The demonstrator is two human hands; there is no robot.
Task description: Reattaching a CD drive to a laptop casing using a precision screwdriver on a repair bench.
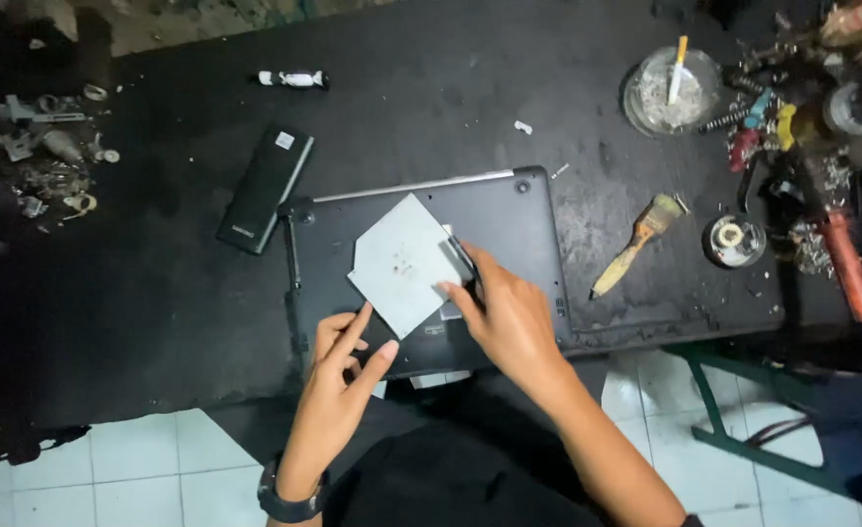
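A dark laptop [509,210] lies bottom side up on the black workbench [158,293]. A grey sheet [402,262] with small screws on it rests on the laptop's underside. My right hand [504,312] holds a thin dark tool [462,256], its tip by the sheet's right edge. My left hand [338,376] hovers at the sheet's lower corner, fingers apart, index finger touching the laptop edge; a dark watch is on that wrist.
A black battery pack [265,185] lies left of the laptop. A paintbrush [634,244], a glass ashtray [670,93] with a cigarette, a small tin [734,241] and cluttered tools [821,127] sit right. Metal scraps [50,146] lie far left. White tiled floor shows below.
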